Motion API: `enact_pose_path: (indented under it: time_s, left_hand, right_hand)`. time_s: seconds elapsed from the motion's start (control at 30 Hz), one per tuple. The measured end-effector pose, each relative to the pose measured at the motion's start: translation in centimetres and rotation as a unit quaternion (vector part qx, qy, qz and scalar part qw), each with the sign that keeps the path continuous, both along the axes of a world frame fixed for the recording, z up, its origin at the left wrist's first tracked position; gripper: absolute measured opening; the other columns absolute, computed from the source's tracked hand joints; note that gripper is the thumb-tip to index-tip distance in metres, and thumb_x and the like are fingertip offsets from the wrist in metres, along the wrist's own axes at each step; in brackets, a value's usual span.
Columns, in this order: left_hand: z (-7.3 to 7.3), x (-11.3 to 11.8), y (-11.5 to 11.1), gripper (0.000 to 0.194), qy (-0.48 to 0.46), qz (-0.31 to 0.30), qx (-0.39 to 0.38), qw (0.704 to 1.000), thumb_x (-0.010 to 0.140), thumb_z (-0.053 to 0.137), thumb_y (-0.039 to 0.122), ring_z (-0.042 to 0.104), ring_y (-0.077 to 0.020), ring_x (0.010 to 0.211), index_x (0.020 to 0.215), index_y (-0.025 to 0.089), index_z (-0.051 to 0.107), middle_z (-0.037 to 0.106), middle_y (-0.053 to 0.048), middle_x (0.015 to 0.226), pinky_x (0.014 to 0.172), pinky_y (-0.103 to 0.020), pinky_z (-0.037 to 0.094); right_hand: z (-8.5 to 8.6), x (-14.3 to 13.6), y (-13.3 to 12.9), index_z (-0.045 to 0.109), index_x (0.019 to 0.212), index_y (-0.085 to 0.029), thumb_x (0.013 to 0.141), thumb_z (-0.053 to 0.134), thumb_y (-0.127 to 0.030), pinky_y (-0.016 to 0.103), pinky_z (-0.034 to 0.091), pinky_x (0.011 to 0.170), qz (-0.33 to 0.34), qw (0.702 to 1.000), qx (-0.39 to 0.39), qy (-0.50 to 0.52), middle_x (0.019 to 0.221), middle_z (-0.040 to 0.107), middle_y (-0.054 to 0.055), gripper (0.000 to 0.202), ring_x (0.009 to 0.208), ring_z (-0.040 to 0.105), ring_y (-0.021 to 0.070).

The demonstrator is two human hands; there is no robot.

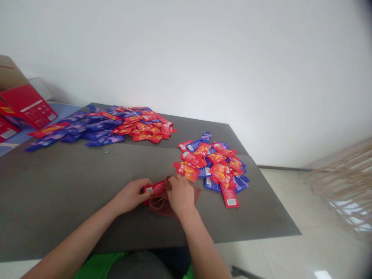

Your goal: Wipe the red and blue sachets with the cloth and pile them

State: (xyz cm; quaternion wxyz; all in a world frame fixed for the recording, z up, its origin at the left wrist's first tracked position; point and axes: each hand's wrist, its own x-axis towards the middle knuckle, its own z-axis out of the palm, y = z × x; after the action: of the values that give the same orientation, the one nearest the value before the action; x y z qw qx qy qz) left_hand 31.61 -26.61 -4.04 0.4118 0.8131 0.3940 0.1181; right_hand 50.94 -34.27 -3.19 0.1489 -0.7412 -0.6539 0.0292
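Observation:
My left hand (132, 196) pinches the left end of a red packet (158, 188) low over the grey table. Against the packet's other end, my right hand (182, 194) is closed on a brown thin-fabric pouch (161, 207). The pouch's gathered folds hang under the packet, and part of it shows to the right of the hand. How far the packet lies inside the fabric is hidden by my right fingers. Just beyond my right hand is a loose pile of red sachets (220, 173) mixed with blue sachets (212, 185).
A larger heap of blue packets (97, 126) and red packets (148, 124) spreads over the back left of the grey table (72, 174). Red cartons (30, 106) stand at far left. The white wall (188, 58) borders the back; the table's right edge drops to a tiled floor (285, 193).

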Motion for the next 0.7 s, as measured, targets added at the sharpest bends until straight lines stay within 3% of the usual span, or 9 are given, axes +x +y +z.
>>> enact_pose_path:
  time_s: [0.13,0.23,0.37,0.57,0.7]
  left_hand:
    - [0.3,-0.2,-0.2,0.021,0.002,0.003,-0.023,1.000,0.088,0.054,0.040,0.060,-0.0184,0.071,0.087,0.021,0.064,0.066,0.001,0.076,0.066,-0.025,0.041]
    - [0.3,-0.2,-0.3,0.021,0.007,0.008,-0.012,1.000,0.087,0.055,0.040,0.060,-0.0182,0.070,0.085,0.020,0.063,0.064,0.001,0.074,0.064,-0.025,0.040]
    - [0.2,-0.3,0.0,0.021,0.014,0.001,-0.017,1.000,0.087,0.054,0.040,0.060,-0.0183,0.071,0.086,0.020,0.062,0.065,0.001,0.075,0.065,-0.025,0.042]
    - [2.1,-1.2,2.8,0.031,0.076,-0.082,-0.140,0.984,0.083,0.056,0.047,0.065,-0.0208,0.074,0.097,0.020,0.065,0.070,-0.003,0.083,0.063,-0.027,0.047]
    - [4.3,-2.3,4.4,0.023,0.167,-0.134,0.035,0.976,0.078,0.058,0.035,0.063,-0.0220,0.081,0.090,0.020,0.070,0.067,-0.005,0.089,0.071,-0.029,0.045]
  right_hand:
    - [0.6,4.3,0.6,0.067,0.102,-0.024,0.096,0.055,-0.024,0.028,0.043,0.078,-0.101,0.993,-0.062,-0.024,0.107,0.066,0.006,0.013,0.100,0.061,0.0205]
    - [0.8,6.0,0.6,0.067,0.106,-0.022,0.098,0.051,-0.022,0.030,0.043,0.077,-0.150,0.986,-0.068,-0.036,0.107,0.066,0.009,0.018,0.099,0.063,0.0218]
    - [0.4,6.3,0.1,0.066,0.110,-0.022,0.098,0.051,-0.023,0.030,0.043,0.076,-0.184,0.981,-0.044,-0.033,0.110,0.065,0.010,0.020,0.100,0.063,0.0228]
    - [0.2,5.5,-1.3,0.065,0.112,-0.024,0.097,0.052,-0.024,0.029,0.043,0.074,-0.187,0.982,-0.017,-0.012,0.111,0.064,0.009,0.019,0.100,0.061,0.0227]
    - [0.3,5.5,-1.9,0.064,0.107,-0.024,0.098,0.050,-0.026,0.029,0.043,0.072,-0.186,0.982,-0.006,0.012,0.111,0.064,0.009,0.017,0.102,0.059,0.0227]
